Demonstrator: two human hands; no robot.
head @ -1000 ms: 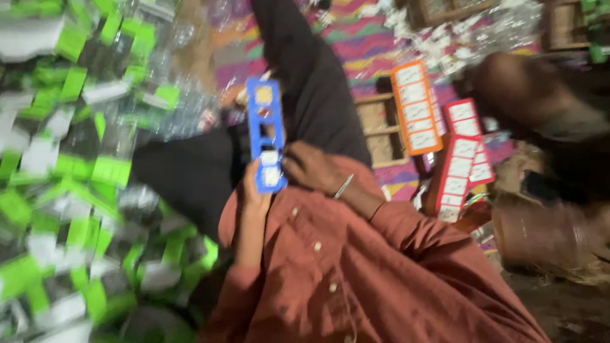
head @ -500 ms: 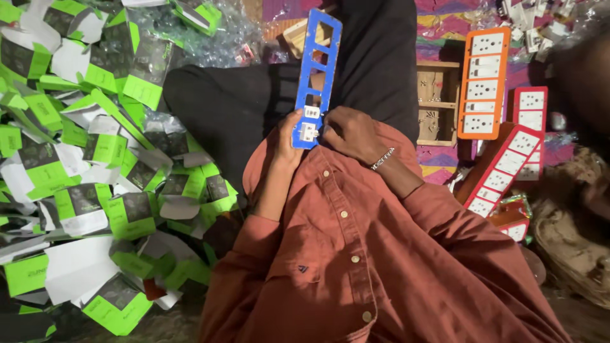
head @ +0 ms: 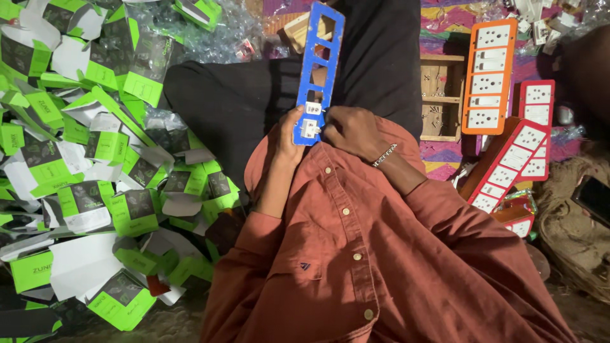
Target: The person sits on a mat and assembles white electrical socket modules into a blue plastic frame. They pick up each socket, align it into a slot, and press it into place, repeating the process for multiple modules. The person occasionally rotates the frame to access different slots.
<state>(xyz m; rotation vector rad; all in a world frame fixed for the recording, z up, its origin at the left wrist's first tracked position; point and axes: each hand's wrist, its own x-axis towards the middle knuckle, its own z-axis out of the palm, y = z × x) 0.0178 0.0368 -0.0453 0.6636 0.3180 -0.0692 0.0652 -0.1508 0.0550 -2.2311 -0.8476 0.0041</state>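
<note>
**Blue frame held over lap, both hands at its lower end**

Left hand (head: 289,136) is closed around the lower end of a blue frame (head: 319,67), fingers wrapped on its left edge. The frame is a long, flat, rigid strip, plastic by the look, with a row of rectangular cut-outs; four upper openings show empty, two white modules (head: 310,119) sit in the lowest ones. It stands nearly upright, tilted slightly right, above the black-trousered lap (head: 248,95).

Right hand (head: 352,130) is curled, fingertips pressed to the frame's right edge just beside the white modules; I cannot tell whether it pinches anything small. A beaded metal bracelet (head: 384,154) sits on that wrist. Both sleeves and the shirt (head: 356,254) are rust-red woven cloth with pale buttons.

Right of the lap:
- one orange board (head: 488,75), flat, rounded corners, five white socket and switch plates fitted
- two red boards (head: 511,162), same build, leaning and overlapping; a third red piece lower down, partly hidden
- wooden box (head: 440,95), open, unfinished wood

Left of the lap: a loose heap of green-and-white card boxes (head: 82,178), folded and flattened, too many to count, mixed with crinkled clear plastic wrap (head: 222,28). Patterned pink cloth (head: 445,16) underneath
</note>
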